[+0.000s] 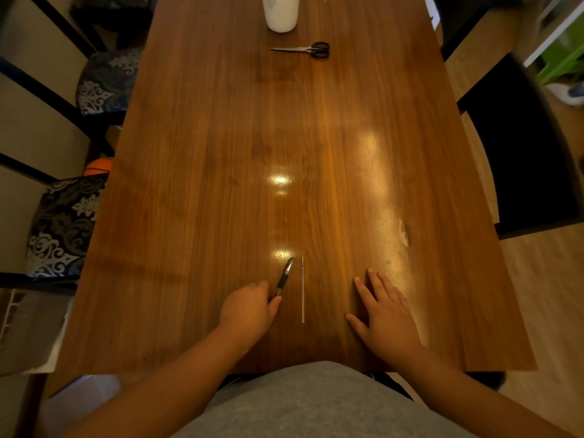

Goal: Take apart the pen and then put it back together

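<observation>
The pen lies in two pieces near the front of the wooden table [221, 184]. Its dark barrel [284, 277] with a black grip points away from me and slightly right. My left hand [249, 306] is closed around the barrel's near end, thumb and fingers pinching it. A thin pale ink refill [302, 290] lies straight on the table just right of the barrel, tip pointing away. My right hand [384, 311] rests flat on the table to the right of the refill, fingers spread, holding nothing.
Black-handled scissors [305, 49] lie at the far end of the table beside a white container [281, 11]. Patterned chairs [63, 222] stand along the left side, a dark chair [518, 143] on the right.
</observation>
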A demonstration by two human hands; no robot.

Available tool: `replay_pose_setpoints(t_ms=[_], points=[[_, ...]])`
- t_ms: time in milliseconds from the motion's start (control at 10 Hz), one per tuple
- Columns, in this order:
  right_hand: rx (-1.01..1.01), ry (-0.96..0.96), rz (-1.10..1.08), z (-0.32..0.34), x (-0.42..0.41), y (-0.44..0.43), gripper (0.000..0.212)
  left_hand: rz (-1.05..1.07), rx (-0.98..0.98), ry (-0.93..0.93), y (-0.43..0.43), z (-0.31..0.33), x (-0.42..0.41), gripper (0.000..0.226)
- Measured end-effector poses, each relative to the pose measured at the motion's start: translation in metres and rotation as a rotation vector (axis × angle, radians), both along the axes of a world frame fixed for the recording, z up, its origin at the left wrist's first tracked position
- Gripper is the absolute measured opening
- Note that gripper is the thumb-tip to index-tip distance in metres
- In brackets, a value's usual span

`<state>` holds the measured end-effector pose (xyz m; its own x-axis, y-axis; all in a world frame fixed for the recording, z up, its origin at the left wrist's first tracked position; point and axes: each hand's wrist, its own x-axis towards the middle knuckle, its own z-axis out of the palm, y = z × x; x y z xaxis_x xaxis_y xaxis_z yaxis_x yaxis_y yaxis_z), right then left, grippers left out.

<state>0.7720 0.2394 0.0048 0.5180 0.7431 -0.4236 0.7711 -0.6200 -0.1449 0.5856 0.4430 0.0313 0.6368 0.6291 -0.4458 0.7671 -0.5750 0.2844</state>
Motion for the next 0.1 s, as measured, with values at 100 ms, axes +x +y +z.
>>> replay_pose_setpoints(t_ms=[100], points=[[-0.010,0.045,-0.029,0.0073,0.0042,0.0037,0.079,0.131,-0.082,0.001,-0.0034,-0.0036,-0.0209,0.028]])
